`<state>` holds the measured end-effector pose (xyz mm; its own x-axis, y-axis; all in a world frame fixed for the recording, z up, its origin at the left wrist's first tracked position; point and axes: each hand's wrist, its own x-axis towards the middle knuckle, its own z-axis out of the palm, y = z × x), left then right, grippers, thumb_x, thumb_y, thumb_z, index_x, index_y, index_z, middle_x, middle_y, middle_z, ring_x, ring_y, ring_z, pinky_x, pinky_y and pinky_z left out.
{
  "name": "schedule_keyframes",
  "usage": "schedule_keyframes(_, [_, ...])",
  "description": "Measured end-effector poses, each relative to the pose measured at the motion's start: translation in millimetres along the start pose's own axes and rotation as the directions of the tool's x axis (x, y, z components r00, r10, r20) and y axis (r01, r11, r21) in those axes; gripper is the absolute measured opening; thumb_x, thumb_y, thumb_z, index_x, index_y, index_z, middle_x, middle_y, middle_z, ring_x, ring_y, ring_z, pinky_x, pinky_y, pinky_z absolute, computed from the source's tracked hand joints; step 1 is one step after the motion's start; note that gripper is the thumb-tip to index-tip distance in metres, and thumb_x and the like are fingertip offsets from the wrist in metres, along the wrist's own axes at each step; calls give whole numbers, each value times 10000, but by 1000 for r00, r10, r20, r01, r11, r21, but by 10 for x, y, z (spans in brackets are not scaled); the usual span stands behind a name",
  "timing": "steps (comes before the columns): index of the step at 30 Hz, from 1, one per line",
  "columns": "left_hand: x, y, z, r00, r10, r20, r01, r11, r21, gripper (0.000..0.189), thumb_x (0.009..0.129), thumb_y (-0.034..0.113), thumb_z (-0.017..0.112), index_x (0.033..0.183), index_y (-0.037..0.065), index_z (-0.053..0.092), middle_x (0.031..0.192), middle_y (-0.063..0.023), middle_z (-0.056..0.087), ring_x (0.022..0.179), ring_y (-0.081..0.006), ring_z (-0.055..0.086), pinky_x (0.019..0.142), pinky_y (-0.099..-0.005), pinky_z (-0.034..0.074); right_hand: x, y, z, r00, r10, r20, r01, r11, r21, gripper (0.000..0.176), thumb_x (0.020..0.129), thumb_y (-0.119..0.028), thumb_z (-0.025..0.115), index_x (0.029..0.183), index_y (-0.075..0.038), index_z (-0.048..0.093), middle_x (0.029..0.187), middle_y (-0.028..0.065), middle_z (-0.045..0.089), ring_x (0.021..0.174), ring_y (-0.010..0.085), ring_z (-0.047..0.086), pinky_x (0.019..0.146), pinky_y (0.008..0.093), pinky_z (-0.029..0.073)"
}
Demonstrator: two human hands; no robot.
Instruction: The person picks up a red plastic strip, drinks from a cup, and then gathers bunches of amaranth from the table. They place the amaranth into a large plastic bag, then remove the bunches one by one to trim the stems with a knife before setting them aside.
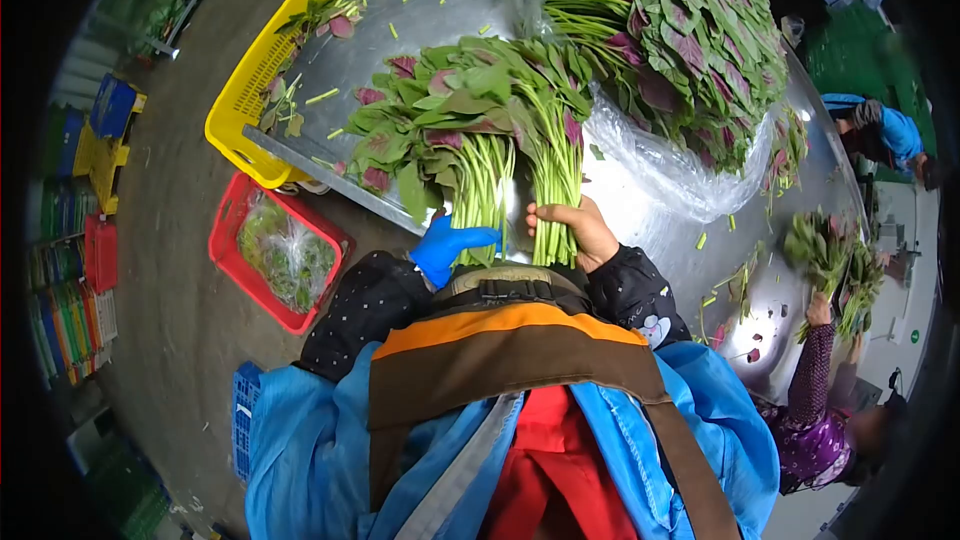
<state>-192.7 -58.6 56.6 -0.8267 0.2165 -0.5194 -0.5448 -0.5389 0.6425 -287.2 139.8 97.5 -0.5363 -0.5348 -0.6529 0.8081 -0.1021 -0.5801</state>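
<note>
My left hand (447, 248), in a blue glove, is closed around the lower stems of a bunch of leafy greens (480, 175). Bare, my right hand (580, 230) grips the stems of a second bunch (556, 165) just beside it. Both bunches have green and purple leaves pointing away from me, and their leaves overlap. Beyond them, a large pile of the same greens (690, 50) lies on clear plastic (640, 155) on the metal table (350, 60).
A yellow basket (240, 90) with leaf scraps stands at the table's left edge, near a red crate (225, 240) holding bagged greens. Cut stems litter the table. At the right, a co-worker in a purple sleeve (812, 370) holds greens; another person (885, 130) is farther back.
</note>
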Motion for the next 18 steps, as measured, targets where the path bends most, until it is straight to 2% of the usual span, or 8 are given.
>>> schedule_keyframes(3, [4,-39,3,999,-8,51,9,1000,-9,371,807,62,647,1170,17,583,1067,-72,643,972,-158,610,884,-291,455,57,108,91,996,77,42,-78,997,4,200,794,-19,652,975,17,575,835,84,634,724,154,619,666,275,523])
schedule_keyframes(6, [65,13,68,998,-61,-21,63,991,117,357,805,61,652,1154,18,595,1056,-67,642,951,-154,613,882,-295,455,134,171,190,998,-41,43,46,991,-125,199,792,-24,668,966,8,577,816,71,626,702,142,590,658,263,484])
schedule_keyframes(9, [-32,140,165,997,56,51,-63,990,129,315,800,46,648,1112,20,616,1024,-68,642,909,-150,617,832,-297,475,29,29,231,987,-156,24,158,972,-176,170,773,3,648,929,20,581,778,73,622,682,146,594,640,261,485])
schedule_keyframes(10, [-215,287,111,964,227,137,-262,901,345,255,798,23,623,1054,18,634,990,-70,643,881,-157,620,773,-289,488,-86,-133,211,980,-197,9,195,960,-200,171,766,4,645,923,22,581,770,73,620,675,145,595,633,260,486])
schedule_keyframes(12, [-417,429,-107,962,272,30,-270,929,254,352,772,58,616,1112,-21,573,950,-109,641,834,-192,628,721,-287,504,-390,-434,123,938,-347,-26,327,904,-276,182,748,-15,648,912,25,580,751,71,615,660,139,597,616,258,489])
schedule_keyframes(13, [-603,669,-64,975,177,-132,-176,984,17,440,750,78,627,1163,-35,524,933,-125,638,798,-196,624,710,-287,512,-556,-580,45,889,-457,-36,421,845,-331,194,738,-35,653,907,26,579,740,68,611,652,134,598,607,255,491])
schedule_keyframes(15, [-769,959,-179,934,327,-145,-323,945,53,482,717,81,626,1172,-19,501,924,-117,615,790,-201,613,708,-292,516,-847,-785,-153,832,-554,-30,498,769,-402,256,731,-103,687,921,15,563,745,68,597,663,124,593,601,252,493])
schedule_keyframes(18, [-512,1165,-344,929,338,-151,-344,939,-19,409,757,84,656,1131,-20,526,928,-106,627,752,-174,618,682,-283,504,-972,-764,-133,810,-586,6,566,780,-266,296,742,-148,698,941,-6,532,791,75,578,689,132,588,613,262,503])
